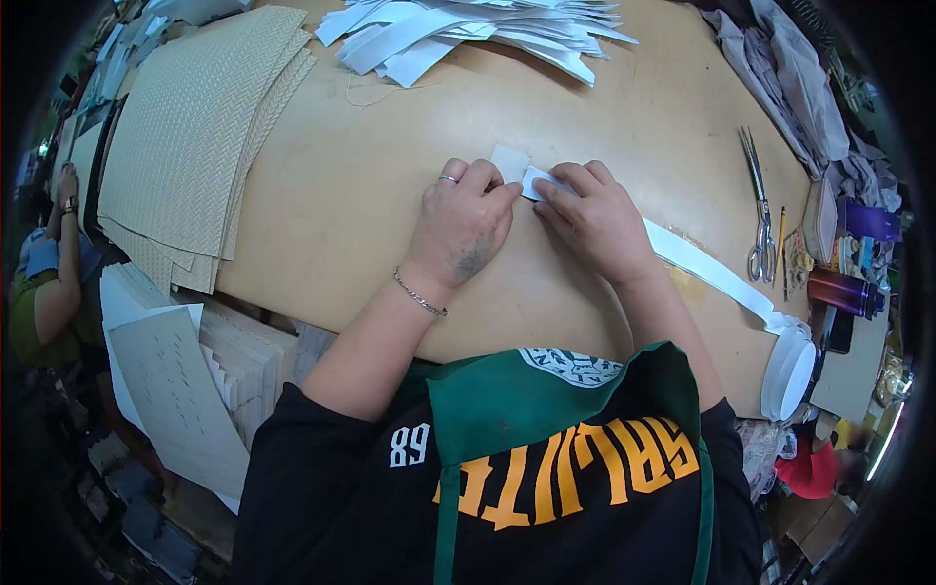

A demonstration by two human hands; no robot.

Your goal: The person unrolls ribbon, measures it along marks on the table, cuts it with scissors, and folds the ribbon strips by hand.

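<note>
Both of my hands meet over the middle of the wooden table. My left hand is closed, its fingertips pinched at the lower edge of a small pale piece. My right hand has its thumb and fingers closed on the end of a long white strip. That end shows between the hands, beside the pale piece. From under my right forearm the strip runs right to a white roll at the table's edge.
White cut strips are piled at the far edge. Woven-pattern sheets lie left, above stacked papers. Scissors, a pencil and a dark tumbler are right. A person's arm shows far left.
</note>
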